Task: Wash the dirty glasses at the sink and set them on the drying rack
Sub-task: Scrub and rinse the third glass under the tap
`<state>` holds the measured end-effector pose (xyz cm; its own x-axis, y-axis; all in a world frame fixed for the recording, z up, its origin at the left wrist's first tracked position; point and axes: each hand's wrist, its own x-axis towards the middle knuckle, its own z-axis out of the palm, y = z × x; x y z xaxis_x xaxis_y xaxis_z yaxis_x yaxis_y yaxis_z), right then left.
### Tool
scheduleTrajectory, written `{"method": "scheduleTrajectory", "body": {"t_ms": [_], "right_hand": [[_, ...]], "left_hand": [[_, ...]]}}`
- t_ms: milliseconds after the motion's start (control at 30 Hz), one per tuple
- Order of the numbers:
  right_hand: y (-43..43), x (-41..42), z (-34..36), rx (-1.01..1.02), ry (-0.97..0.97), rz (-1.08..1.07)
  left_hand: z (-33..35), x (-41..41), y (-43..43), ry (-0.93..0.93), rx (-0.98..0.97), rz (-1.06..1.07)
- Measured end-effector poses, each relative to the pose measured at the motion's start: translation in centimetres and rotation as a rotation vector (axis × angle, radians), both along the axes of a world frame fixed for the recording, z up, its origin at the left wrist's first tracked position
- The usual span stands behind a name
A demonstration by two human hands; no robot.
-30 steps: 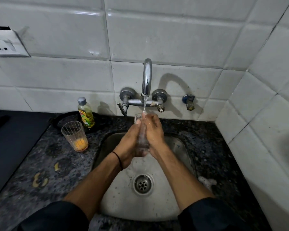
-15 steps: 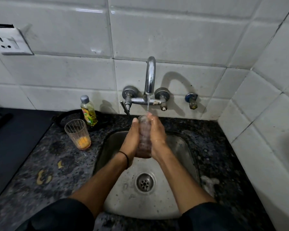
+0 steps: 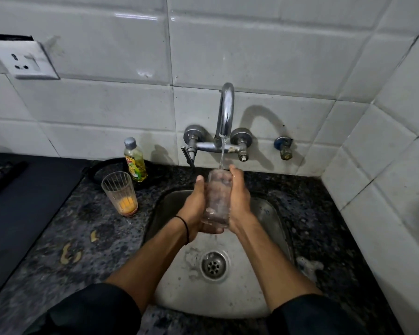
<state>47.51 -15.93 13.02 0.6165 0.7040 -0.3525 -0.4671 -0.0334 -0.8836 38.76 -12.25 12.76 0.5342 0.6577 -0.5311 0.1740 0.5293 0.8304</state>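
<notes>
A clear glass (image 3: 217, 199) stands upright between my palms over the steel sink (image 3: 266, 293). My left hand (image 3: 195, 206) presses its left side and cups its base; my right hand (image 3: 240, 199) presses its right side. Water runs from the chrome tap (image 3: 225, 112) straight into the glass's open mouth. A second ribbed glass (image 3: 120, 193) with orange residue at its bottom stands on the dark counter to the left of the sink. No drying rack is in view.
A small bottle of yellow-green dish liquid (image 3: 134, 160) stands behind the dirty glass near a black ring. Orange peel scraps (image 3: 69, 253) lie on the speckled counter. A dark stovetop (image 3: 17, 209) fills the left. White foam (image 3: 309, 265) sits right of the sink. Tiled walls close the back and right.
The glass has stayed under the stream between both hands. The hands have shifted slightly along it, and the view has moved closer and a little right.
</notes>
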Motion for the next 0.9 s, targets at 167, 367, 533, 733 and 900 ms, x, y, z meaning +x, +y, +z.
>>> {"method": "scheduleTrajectory", "body": {"t_ms": [167,367,533,733,900], "right_hand": [[0.9,-1.0,-0.4,-0.082,-0.413,-0.058],[0.5,-0.4,-0.8,0.044,-0.126,-0.040],[0.5,-0.2,-1.1,0.057,-0.321,0.008],[0.7,0.1,-1.8,-0.185,-0.734,-0.155],[0.9,1.4,-2.1,-0.245,0.185,-0.209]], "left_hand": [[-0.3,0.9,-0.8,0.204,0.368,0.122],[-0.4,0.5,-0.5,0.003,0.168,0.049],[0.2,-0.2,-0.1,-0.016,-0.042,0.011],[-1.4,-0.2,0.6,0.280,0.459,0.055],[-0.4,-0.7,-0.1,-0.091,0.608,-0.018]]}}
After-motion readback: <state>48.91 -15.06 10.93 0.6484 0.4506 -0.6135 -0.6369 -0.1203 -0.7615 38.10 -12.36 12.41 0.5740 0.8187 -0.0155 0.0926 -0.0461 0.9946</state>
